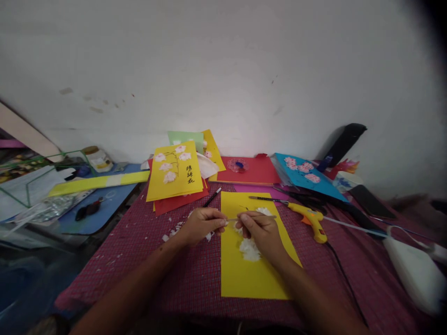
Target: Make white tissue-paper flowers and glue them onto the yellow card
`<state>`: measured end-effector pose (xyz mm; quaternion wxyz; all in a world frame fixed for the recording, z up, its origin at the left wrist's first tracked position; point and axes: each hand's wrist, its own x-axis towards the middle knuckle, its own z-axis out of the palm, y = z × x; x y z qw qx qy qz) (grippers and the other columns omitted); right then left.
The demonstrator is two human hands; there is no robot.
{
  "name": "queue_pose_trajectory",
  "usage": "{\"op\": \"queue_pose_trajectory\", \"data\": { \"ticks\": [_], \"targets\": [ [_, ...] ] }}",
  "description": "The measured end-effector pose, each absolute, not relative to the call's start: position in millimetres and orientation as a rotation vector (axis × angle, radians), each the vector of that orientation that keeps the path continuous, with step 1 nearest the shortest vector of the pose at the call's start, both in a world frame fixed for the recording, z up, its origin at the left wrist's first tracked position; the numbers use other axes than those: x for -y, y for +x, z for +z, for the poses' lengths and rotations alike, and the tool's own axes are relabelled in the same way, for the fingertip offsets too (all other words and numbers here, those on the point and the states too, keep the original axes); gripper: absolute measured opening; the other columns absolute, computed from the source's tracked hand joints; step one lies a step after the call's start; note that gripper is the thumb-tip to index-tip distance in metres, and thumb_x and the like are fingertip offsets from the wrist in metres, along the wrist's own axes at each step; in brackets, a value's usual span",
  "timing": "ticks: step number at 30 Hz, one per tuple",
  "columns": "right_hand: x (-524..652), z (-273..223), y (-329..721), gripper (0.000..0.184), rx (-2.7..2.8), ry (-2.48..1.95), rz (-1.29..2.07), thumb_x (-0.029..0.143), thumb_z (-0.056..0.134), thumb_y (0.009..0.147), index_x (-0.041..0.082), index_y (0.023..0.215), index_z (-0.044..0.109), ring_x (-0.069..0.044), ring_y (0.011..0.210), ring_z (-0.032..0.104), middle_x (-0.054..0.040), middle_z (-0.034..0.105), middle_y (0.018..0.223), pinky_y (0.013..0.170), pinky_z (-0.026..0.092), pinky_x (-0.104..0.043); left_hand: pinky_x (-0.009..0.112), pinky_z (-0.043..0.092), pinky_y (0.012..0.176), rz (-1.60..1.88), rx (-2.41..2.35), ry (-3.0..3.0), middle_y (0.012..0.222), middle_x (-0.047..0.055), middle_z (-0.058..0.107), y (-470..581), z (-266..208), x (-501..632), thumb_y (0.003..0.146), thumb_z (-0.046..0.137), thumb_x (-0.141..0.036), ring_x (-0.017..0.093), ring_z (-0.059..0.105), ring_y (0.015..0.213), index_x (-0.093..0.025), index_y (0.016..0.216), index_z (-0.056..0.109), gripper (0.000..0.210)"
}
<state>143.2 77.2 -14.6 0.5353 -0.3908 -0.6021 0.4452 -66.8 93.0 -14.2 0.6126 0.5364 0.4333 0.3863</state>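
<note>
My right hand (260,230) is closed in a pinch on a thin pale stick (232,219), whose tip points at my left fingertips. At those fingertips a small white paper piece (226,223) shows, pinched by my closed left hand (206,224). Both hands are above a yellow sheet (251,281), with the right one over its middle. White paper flowers (250,250) lie on the sheet, partly covered by my right hand. Loose white paper scraps (174,229) are scattered on the cloth beside my left hand.
A yellow glue gun (310,218) lies right of the sheet, near a paintbrush (267,199). A black pen (211,197) rests behind my left hand. Finished yellow flower cards (192,156) and a blue flower card (326,184) stand further back, before the wall.
</note>
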Motion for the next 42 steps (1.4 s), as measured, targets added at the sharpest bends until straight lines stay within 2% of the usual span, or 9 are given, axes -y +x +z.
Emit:
{"op": "queue_pose_trajectory", "data": {
  "ticks": [2, 5, 12, 17, 21, 26, 30, 35, 42],
  "targets": [
    [-78, -17, 145, 0.021, 1.407, -0.867, 1.131, 0.039, 0.071, 0.086, 0.020, 0.082, 0.079, -0.010, 0.047, 0.055, -0.0056, 0.073, 0.081, 0.045, 0.048, -0.025, 0.021, 0.046, 0.055, 0.884, -1.018, 1.225, 0.065, 0.002, 0.068, -67, -14, -93, 0.070, 0.082, -0.039, 0.010, 0.061, 0.055, -0.011, 0.084, 0.072, 0.032],
    [-78, -21, 145, 0.022, 1.425, -0.857, 1.158, 0.038, 0.074, 0.083, 0.018, 0.077, 0.079, -0.009, 0.047, 0.057, -0.0095, 0.073, 0.095, 0.045, 0.050, -0.025, 0.020, 0.043, 0.052, 0.858, -1.027, 1.212, 0.065, 0.002, 0.068, -68, -16, -93, 0.071, 0.080, -0.038, 0.010, 0.060, 0.054, -0.012, 0.085, 0.072, 0.031],
    [-75, -17, 139, 0.027, 1.427, -0.966, 1.072, 0.038, 0.069, 0.087, 0.017, 0.070, 0.073, -0.009, 0.046, 0.056, -0.0040, 0.069, 0.075, 0.044, 0.047, -0.022, 0.024, 0.049, 0.059, 0.854, -1.020, 1.266, 0.069, 0.003, 0.070, -69, -24, -95, 0.071, 0.079, -0.038, 0.012, 0.063, 0.057, -0.013, 0.087, 0.073, 0.031],
    [-74, -15, 138, 0.026, 1.332, -0.948, 1.181, 0.040, 0.070, 0.086, 0.018, 0.073, 0.064, -0.010, 0.044, 0.054, -0.0006, 0.067, 0.064, 0.042, 0.043, -0.022, 0.023, 0.047, 0.059, 0.801, -1.044, 1.461, 0.069, 0.002, 0.069, -66, -19, -94, 0.077, 0.073, -0.036, 0.012, 0.061, 0.059, -0.015, 0.083, 0.074, 0.022],
    [-76, -19, 138, 0.023, 1.318, -0.889, 1.224, 0.041, 0.069, 0.086, 0.018, 0.085, 0.068, -0.010, 0.045, 0.055, -0.0010, 0.068, 0.069, 0.042, 0.044, -0.022, 0.023, 0.047, 0.056, 0.830, -1.052, 1.338, 0.065, 0.002, 0.068, -67, -21, -95, 0.072, 0.077, -0.038, 0.012, 0.061, 0.056, -0.014, 0.082, 0.072, 0.026],
    [-77, -16, 139, 0.028, 1.370, -0.900, 1.175, 0.045, 0.069, 0.086, 0.018, 0.079, 0.070, -0.011, 0.045, 0.055, -0.0031, 0.069, 0.073, 0.043, 0.046, -0.025, 0.022, 0.046, 0.055, 0.855, -1.047, 1.205, 0.067, 0.003, 0.069, -68, -22, -95, 0.068, 0.082, -0.039, 0.012, 0.061, 0.056, -0.012, 0.083, 0.071, 0.032],
    [-77, -12, 145, 0.024, 1.276, -0.898, 1.136, 0.042, 0.070, 0.086, 0.018, 0.083, 0.067, -0.012, 0.047, 0.056, -0.0017, 0.068, 0.068, 0.045, 0.045, -0.025, 0.021, 0.044, 0.051, 0.860, -1.068, 1.171, 0.064, 0.002, 0.068, -67, -17, -96, 0.066, 0.083, -0.039, 0.011, 0.059, 0.053, -0.012, 0.081, 0.070, 0.033],
    [-85, -12, 158, 0.016, 1.070, -0.890, 1.007, 0.035, 0.067, 0.089, 0.019, 0.092, 0.065, -0.011, 0.050, 0.053, 0.0004, 0.067, 0.069, 0.047, 0.041, -0.023, 0.022, 0.045, 0.053, 0.976, -1.162, 1.173, 0.064, 0.002, 0.067, -70, -13, -100, 0.068, 0.079, -0.037, 0.011, 0.058, 0.053, -0.012, 0.082, 0.071, 0.029],
    [-94, -8, 168, 0.016, 0.978, -0.899, 0.894, 0.034, 0.067, 0.088, 0.018, 0.084, 0.064, -0.010, 0.048, 0.050, 0.0009, 0.064, 0.069, 0.044, 0.037, -0.023, 0.023, 0.045, 0.060, 1.090, -1.329, 1.373, 0.066, 0.001, 0.068, -86, -14, -111, 0.075, 0.074, -0.037, 0.012, 0.058, 0.059, -0.014, 0.082, 0.073, 0.024]
  ]
}}
